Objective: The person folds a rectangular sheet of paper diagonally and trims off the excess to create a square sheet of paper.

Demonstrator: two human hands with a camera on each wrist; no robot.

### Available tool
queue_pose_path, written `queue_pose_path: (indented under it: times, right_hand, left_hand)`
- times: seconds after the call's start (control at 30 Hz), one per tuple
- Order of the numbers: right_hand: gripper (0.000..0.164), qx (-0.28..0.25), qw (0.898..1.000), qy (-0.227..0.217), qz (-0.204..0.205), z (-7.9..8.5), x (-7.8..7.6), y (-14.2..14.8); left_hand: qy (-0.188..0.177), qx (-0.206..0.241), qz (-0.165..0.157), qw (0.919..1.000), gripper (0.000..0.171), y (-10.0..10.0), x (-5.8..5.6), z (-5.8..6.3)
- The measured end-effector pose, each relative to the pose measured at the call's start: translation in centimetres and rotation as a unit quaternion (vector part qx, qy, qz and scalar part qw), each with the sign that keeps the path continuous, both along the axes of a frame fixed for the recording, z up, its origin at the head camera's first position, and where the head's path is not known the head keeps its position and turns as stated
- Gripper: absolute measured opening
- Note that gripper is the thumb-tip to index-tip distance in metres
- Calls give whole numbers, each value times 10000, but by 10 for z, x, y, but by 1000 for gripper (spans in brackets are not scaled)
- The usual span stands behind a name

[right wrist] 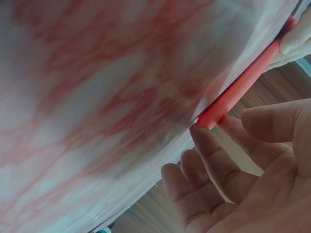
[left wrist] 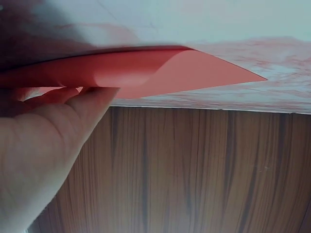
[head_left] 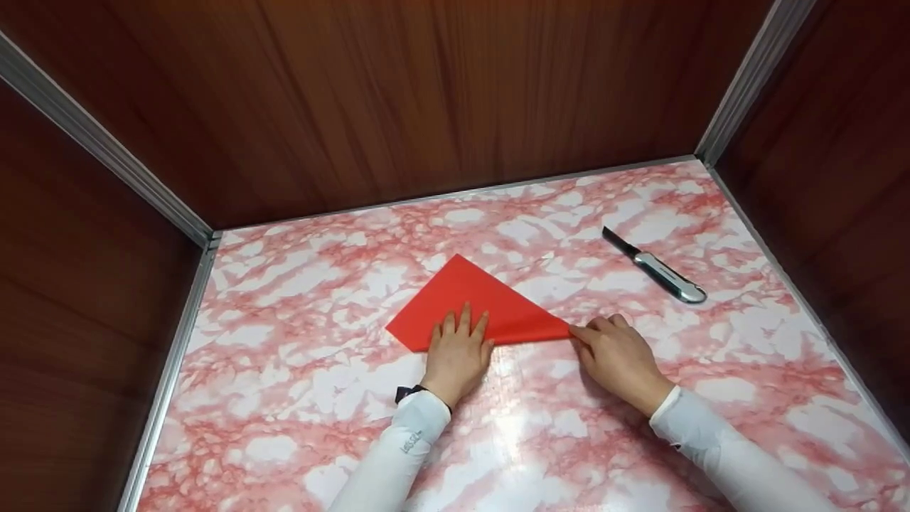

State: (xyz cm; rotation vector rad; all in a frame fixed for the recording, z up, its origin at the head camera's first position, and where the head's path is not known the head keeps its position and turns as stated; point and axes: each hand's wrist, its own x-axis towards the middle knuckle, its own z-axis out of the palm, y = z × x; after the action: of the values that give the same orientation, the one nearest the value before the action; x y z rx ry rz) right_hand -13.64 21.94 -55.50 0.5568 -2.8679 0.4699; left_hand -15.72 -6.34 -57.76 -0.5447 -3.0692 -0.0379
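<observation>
A red sheet of paper point(head_left: 490, 299) lies on the marbled tabletop, its near edge bent into a long fold that tapers toward the right corner. My left hand point(head_left: 458, 352) rests on the paper left of its middle, fingers spread and pointing away from me. The left wrist view shows the bend of the red paper point(left wrist: 121, 68) rounded rather than flat, with the fingers at its edge. At the right corner, fingertips of my right hand point(right wrist: 228, 170) touch the narrow end of the folded paper point(right wrist: 238, 92), while the thumb stands apart from it.
A utility knife point(head_left: 657, 269) with a dark blade and grey-black handle lies on the table at the back right. Brown wood-grain panels point(head_left: 426, 107) with metal edge strips point(head_left: 174, 199) enclose the table at the back and both sides.
</observation>
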Motion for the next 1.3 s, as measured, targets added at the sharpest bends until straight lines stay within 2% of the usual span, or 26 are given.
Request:
queue_pose_path:
  times: [0.2,0.53,0.73,1.3]
  right_hand:
    - [30,175,9998,-84,-7,-1,-1,-2]
    - [29,11,9999,116,-39,-2,1,-3]
    - [29,7,9998,191,-46,-4,2,-3]
    - [32,130,9997,141,-173,-2,4,-6]
  left_hand:
    - [-32,40,50,10000,55,1,-1,-1]
    - [-104,24,150,9998,60,2,0,1]
    - [10,-16,159,9999,61,3,0,2]
    - [-88,222,153,9996,66,3,-1,1]
